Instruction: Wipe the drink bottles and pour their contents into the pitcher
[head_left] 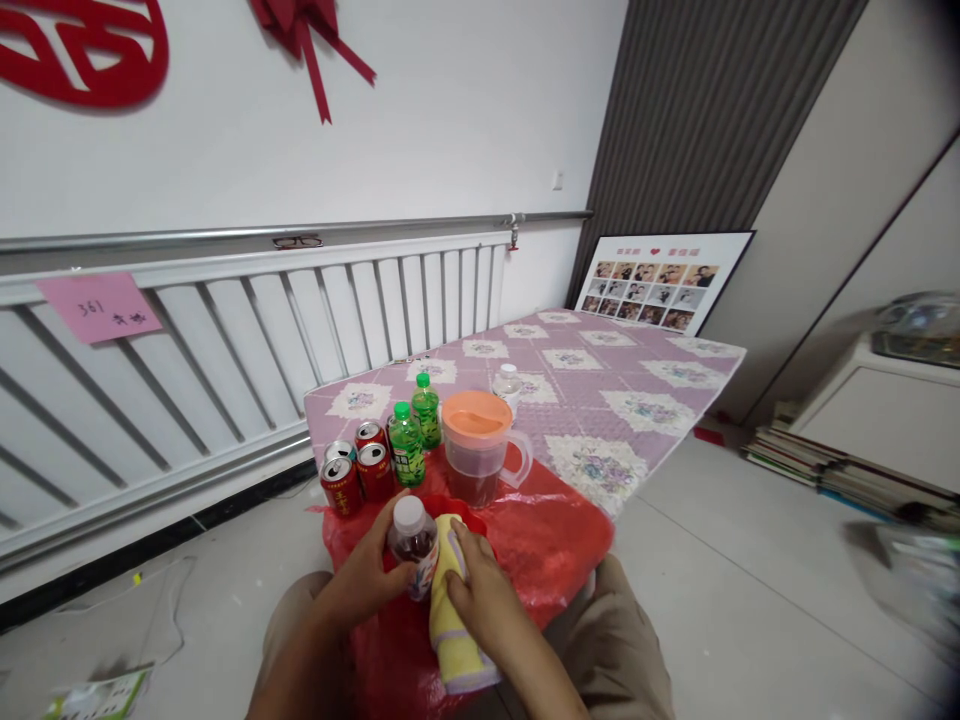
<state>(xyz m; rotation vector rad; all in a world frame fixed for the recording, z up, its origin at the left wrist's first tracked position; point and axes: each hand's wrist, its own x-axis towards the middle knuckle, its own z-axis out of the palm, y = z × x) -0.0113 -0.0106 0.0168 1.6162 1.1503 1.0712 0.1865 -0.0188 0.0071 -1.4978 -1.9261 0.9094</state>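
Note:
My left hand is wrapped round a bottle of dark drink with a white cap, upright near the front of the table. In my right hand is a yellow towel with pale purple edging, pressed against the bottle's right side. Part of a red dish shows behind the bottle and towel. Just beyond stands a clear plastic pitcher with an orange lid. Two green bottles with green caps and several drink cans, mostly red, are grouped at the left.
Red plastic sheeting covers the near part of the table, over a purple flowered tablecloth. A clear bottle with a white cap stands behind the pitcher. A white radiator runs along the left; a photo board leans at the back.

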